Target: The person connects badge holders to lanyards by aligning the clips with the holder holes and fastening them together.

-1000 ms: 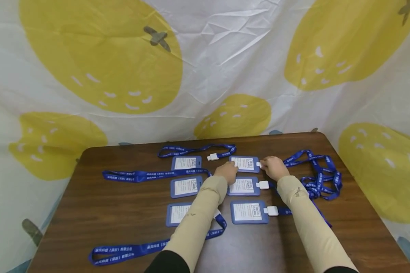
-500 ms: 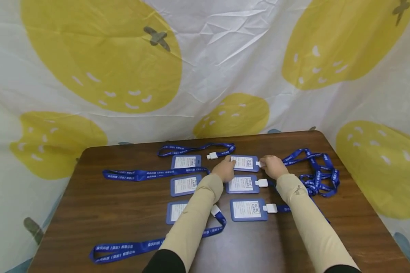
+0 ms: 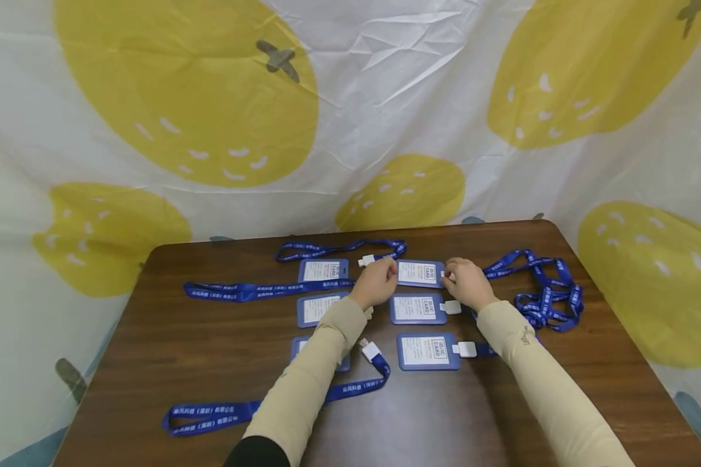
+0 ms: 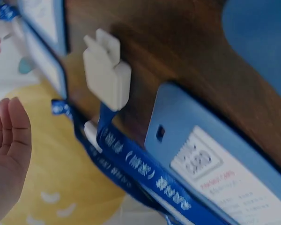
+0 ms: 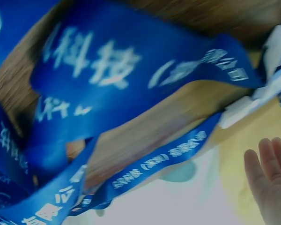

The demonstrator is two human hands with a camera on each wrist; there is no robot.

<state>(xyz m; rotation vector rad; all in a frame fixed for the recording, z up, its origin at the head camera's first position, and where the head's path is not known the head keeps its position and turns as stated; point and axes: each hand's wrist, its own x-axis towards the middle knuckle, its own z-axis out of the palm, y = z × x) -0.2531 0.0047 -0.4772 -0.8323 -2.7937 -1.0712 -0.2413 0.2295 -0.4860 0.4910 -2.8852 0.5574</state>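
Note:
My left hand (image 3: pixel 376 282) hovers just left of the far right-column badge holder (image 3: pixel 418 272), a blue frame with a white card; its fingers are relaxed and hold nothing. In the left wrist view the hand (image 4: pixel 9 150) shows beside a white lanyard clip (image 4: pixel 107 77) and a blue badge holder (image 4: pixel 215 164). My right hand (image 3: pixel 467 282) is at the other end of that far holder, fingertips right by its white clip, which they partly hide. The right wrist view shows the fingers of this hand (image 5: pixel 271 183) extended, apart from the blue lanyard (image 5: pixel 107 65).
Two more badge holders with clips, the middle one (image 3: pixel 417 309) and the near one (image 3: pixel 428 352), complete the right column. Their lanyards (image 3: pixel 546 292) pile at right. Several holders form a left column (image 3: pixel 318 310), with lanyards (image 3: pixel 210 418) around them on the wooden table (image 3: pixel 210 350).
My left hand has left the far badge holder and shifted left and up. My right hand's fingers have loosened from that holder's clip. The holders keep their rows.

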